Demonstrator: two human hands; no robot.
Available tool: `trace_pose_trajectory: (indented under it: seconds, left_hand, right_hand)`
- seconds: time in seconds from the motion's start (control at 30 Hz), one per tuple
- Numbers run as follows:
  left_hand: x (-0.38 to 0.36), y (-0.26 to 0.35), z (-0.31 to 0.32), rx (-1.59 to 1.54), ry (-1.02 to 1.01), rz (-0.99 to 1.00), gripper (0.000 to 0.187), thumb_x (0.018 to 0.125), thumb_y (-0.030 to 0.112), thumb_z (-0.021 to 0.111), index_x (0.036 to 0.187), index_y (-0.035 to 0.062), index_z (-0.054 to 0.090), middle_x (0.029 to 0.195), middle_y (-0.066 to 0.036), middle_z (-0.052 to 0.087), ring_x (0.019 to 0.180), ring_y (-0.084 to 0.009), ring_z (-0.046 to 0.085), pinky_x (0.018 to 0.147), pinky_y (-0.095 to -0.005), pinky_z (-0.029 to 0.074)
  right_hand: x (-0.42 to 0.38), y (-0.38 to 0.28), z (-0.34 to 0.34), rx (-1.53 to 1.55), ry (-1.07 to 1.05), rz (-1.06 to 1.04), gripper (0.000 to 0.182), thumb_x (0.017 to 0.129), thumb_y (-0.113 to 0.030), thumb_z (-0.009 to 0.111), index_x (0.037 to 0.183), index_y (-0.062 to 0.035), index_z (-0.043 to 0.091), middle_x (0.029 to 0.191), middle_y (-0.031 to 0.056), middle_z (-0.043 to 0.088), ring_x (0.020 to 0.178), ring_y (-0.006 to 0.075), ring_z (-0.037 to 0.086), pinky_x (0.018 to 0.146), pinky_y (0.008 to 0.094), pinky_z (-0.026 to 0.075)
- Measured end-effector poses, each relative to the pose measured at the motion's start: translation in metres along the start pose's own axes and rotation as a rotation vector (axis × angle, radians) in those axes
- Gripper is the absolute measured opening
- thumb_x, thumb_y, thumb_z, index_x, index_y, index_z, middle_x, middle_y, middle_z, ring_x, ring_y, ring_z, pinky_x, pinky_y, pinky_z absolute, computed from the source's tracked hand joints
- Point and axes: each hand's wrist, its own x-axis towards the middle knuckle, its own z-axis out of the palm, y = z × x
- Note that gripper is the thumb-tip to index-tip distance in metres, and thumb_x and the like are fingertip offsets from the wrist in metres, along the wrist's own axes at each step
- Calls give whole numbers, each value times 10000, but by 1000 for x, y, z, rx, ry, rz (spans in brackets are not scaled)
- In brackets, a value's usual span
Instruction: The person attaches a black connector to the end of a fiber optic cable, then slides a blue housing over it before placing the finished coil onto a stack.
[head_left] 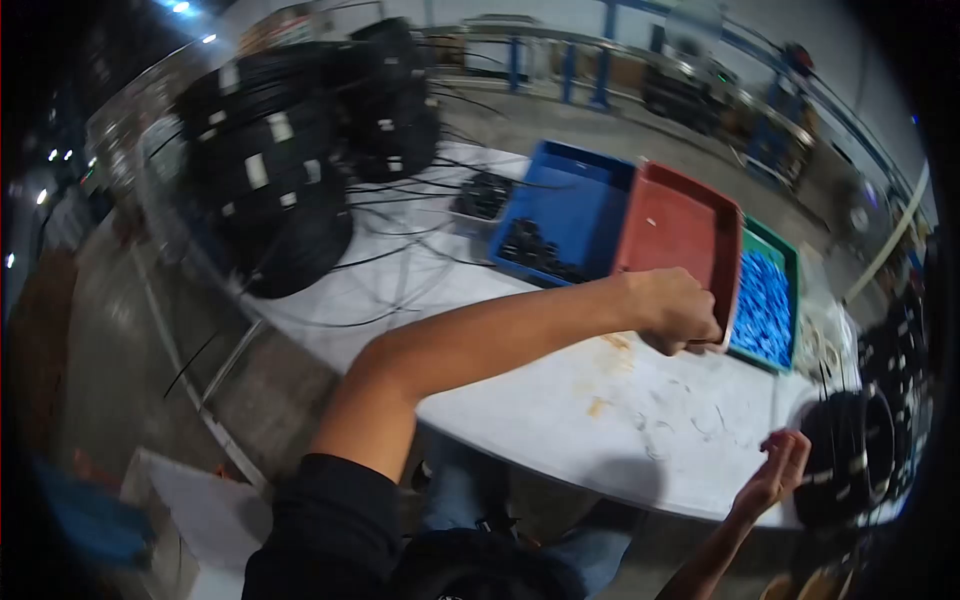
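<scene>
My left hand (675,312) is closed at the front edge of a red tray (675,220), fingers wrapped over its rim; the fingertips are partly hidden. A few tiny bits lie in this tray. To its left is a blue tray (580,195) with small black parts (535,250) in its front part. A green tray (790,310) full of blue pieces (762,308) stands on the right, partly behind the red one. My right hand (778,472) is over the table's front right edge, fingers loosely bent and apart, with nothing visible in it.
Large black cable coils (265,170) stand at the left, loose cable ends reaching over the white table (540,400). A clear box of black parts (483,197) is beside the blue tray. Another black coil (845,455) sits at the right end. Dark scraps lie on the tabletop.
</scene>
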Motion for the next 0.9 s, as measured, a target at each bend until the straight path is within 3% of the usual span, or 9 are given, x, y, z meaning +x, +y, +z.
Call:
trace_pose_trajectory:
  seconds: [0.17,0.37,0.5,0.6,0.67,0.73,0.77,0.83,0.9]
  left_hand:
    - [-165,11,-78,238,178,-337,113,740,121,601,829,103,669,741,-123,691,719,-328,691,670,-464,531]
    - [-310,64,-213,-117,852,-572,135,835,52,541,902,39,658,835,-65,706,824,-169,692,781,-292,526]
    - [-422,17,-286,16,1211,-933,263,870,40,545,1129,47,585,1016,-78,683,924,-168,664,849,-291,524]
    - [-504,-52,-306,-150,1304,-1363,392,910,155,615,1266,64,480,1124,-137,631,1015,-198,630,804,-354,546]
    - [-539,-93,-301,-208,1205,-1515,539,911,248,669,1345,64,409,1187,-184,599,1069,-235,616,792,-380,552]
    - [-544,-118,-290,-110,1343,-1942,952,799,458,779,1436,53,199,1295,-278,480,1153,-320,557,784,-511,555]
    - [-553,-130,-287,-103,1338,-1938,952,799,458,779,1436,53,199,1295,-278,480,1153,-320,557,784,-511,555]
    - [-568,-151,-284,-140,1388,-1963,1280,709,571,808,1494,46,-56,1427,-384,315,1238,-461,491,886,-657,476]
    - [-563,-162,-282,-104,1411,-1996,1347,727,498,806,1511,48,-193,1511,-403,235,1336,-532,397,986,-738,347]
  right_hand:
    - [31,-63,142,133,-632,119,142,888,-62,676,969,23,596,878,67,604,780,125,587,693,267,480]
    - [76,-164,299,275,-1172,-374,227,823,-97,793,958,15,649,761,76,682,675,124,642,627,275,499]
    - [105,-218,415,597,-1221,-57,203,924,-175,713,932,3,615,676,49,653,582,59,579,525,235,445]
    - [139,-253,526,531,-1018,-122,322,927,-309,695,938,9,652,656,47,662,532,111,608,501,246,470]
    - [172,-254,625,310,-807,-224,629,833,-491,687,1150,49,629,1006,204,727,976,286,710,870,385,545]
    - [186,-274,704,-10,-632,-11,731,873,-519,681,1268,84,557,1127,239,645,941,266,661,751,387,552]
    - [186,-274,723,-5,-626,-7,731,873,-519,681,1268,84,557,1127,239,645,941,266,661,751,387,552]
    - [184,-271,755,10,-793,396,1072,790,-594,697,1486,79,236,1425,283,503,1302,380,531,1047,413,452]
    - [188,-246,839,-107,-834,254,1111,782,-616,697,1496,80,208,1435,283,487,1317,372,517,1042,399,454]
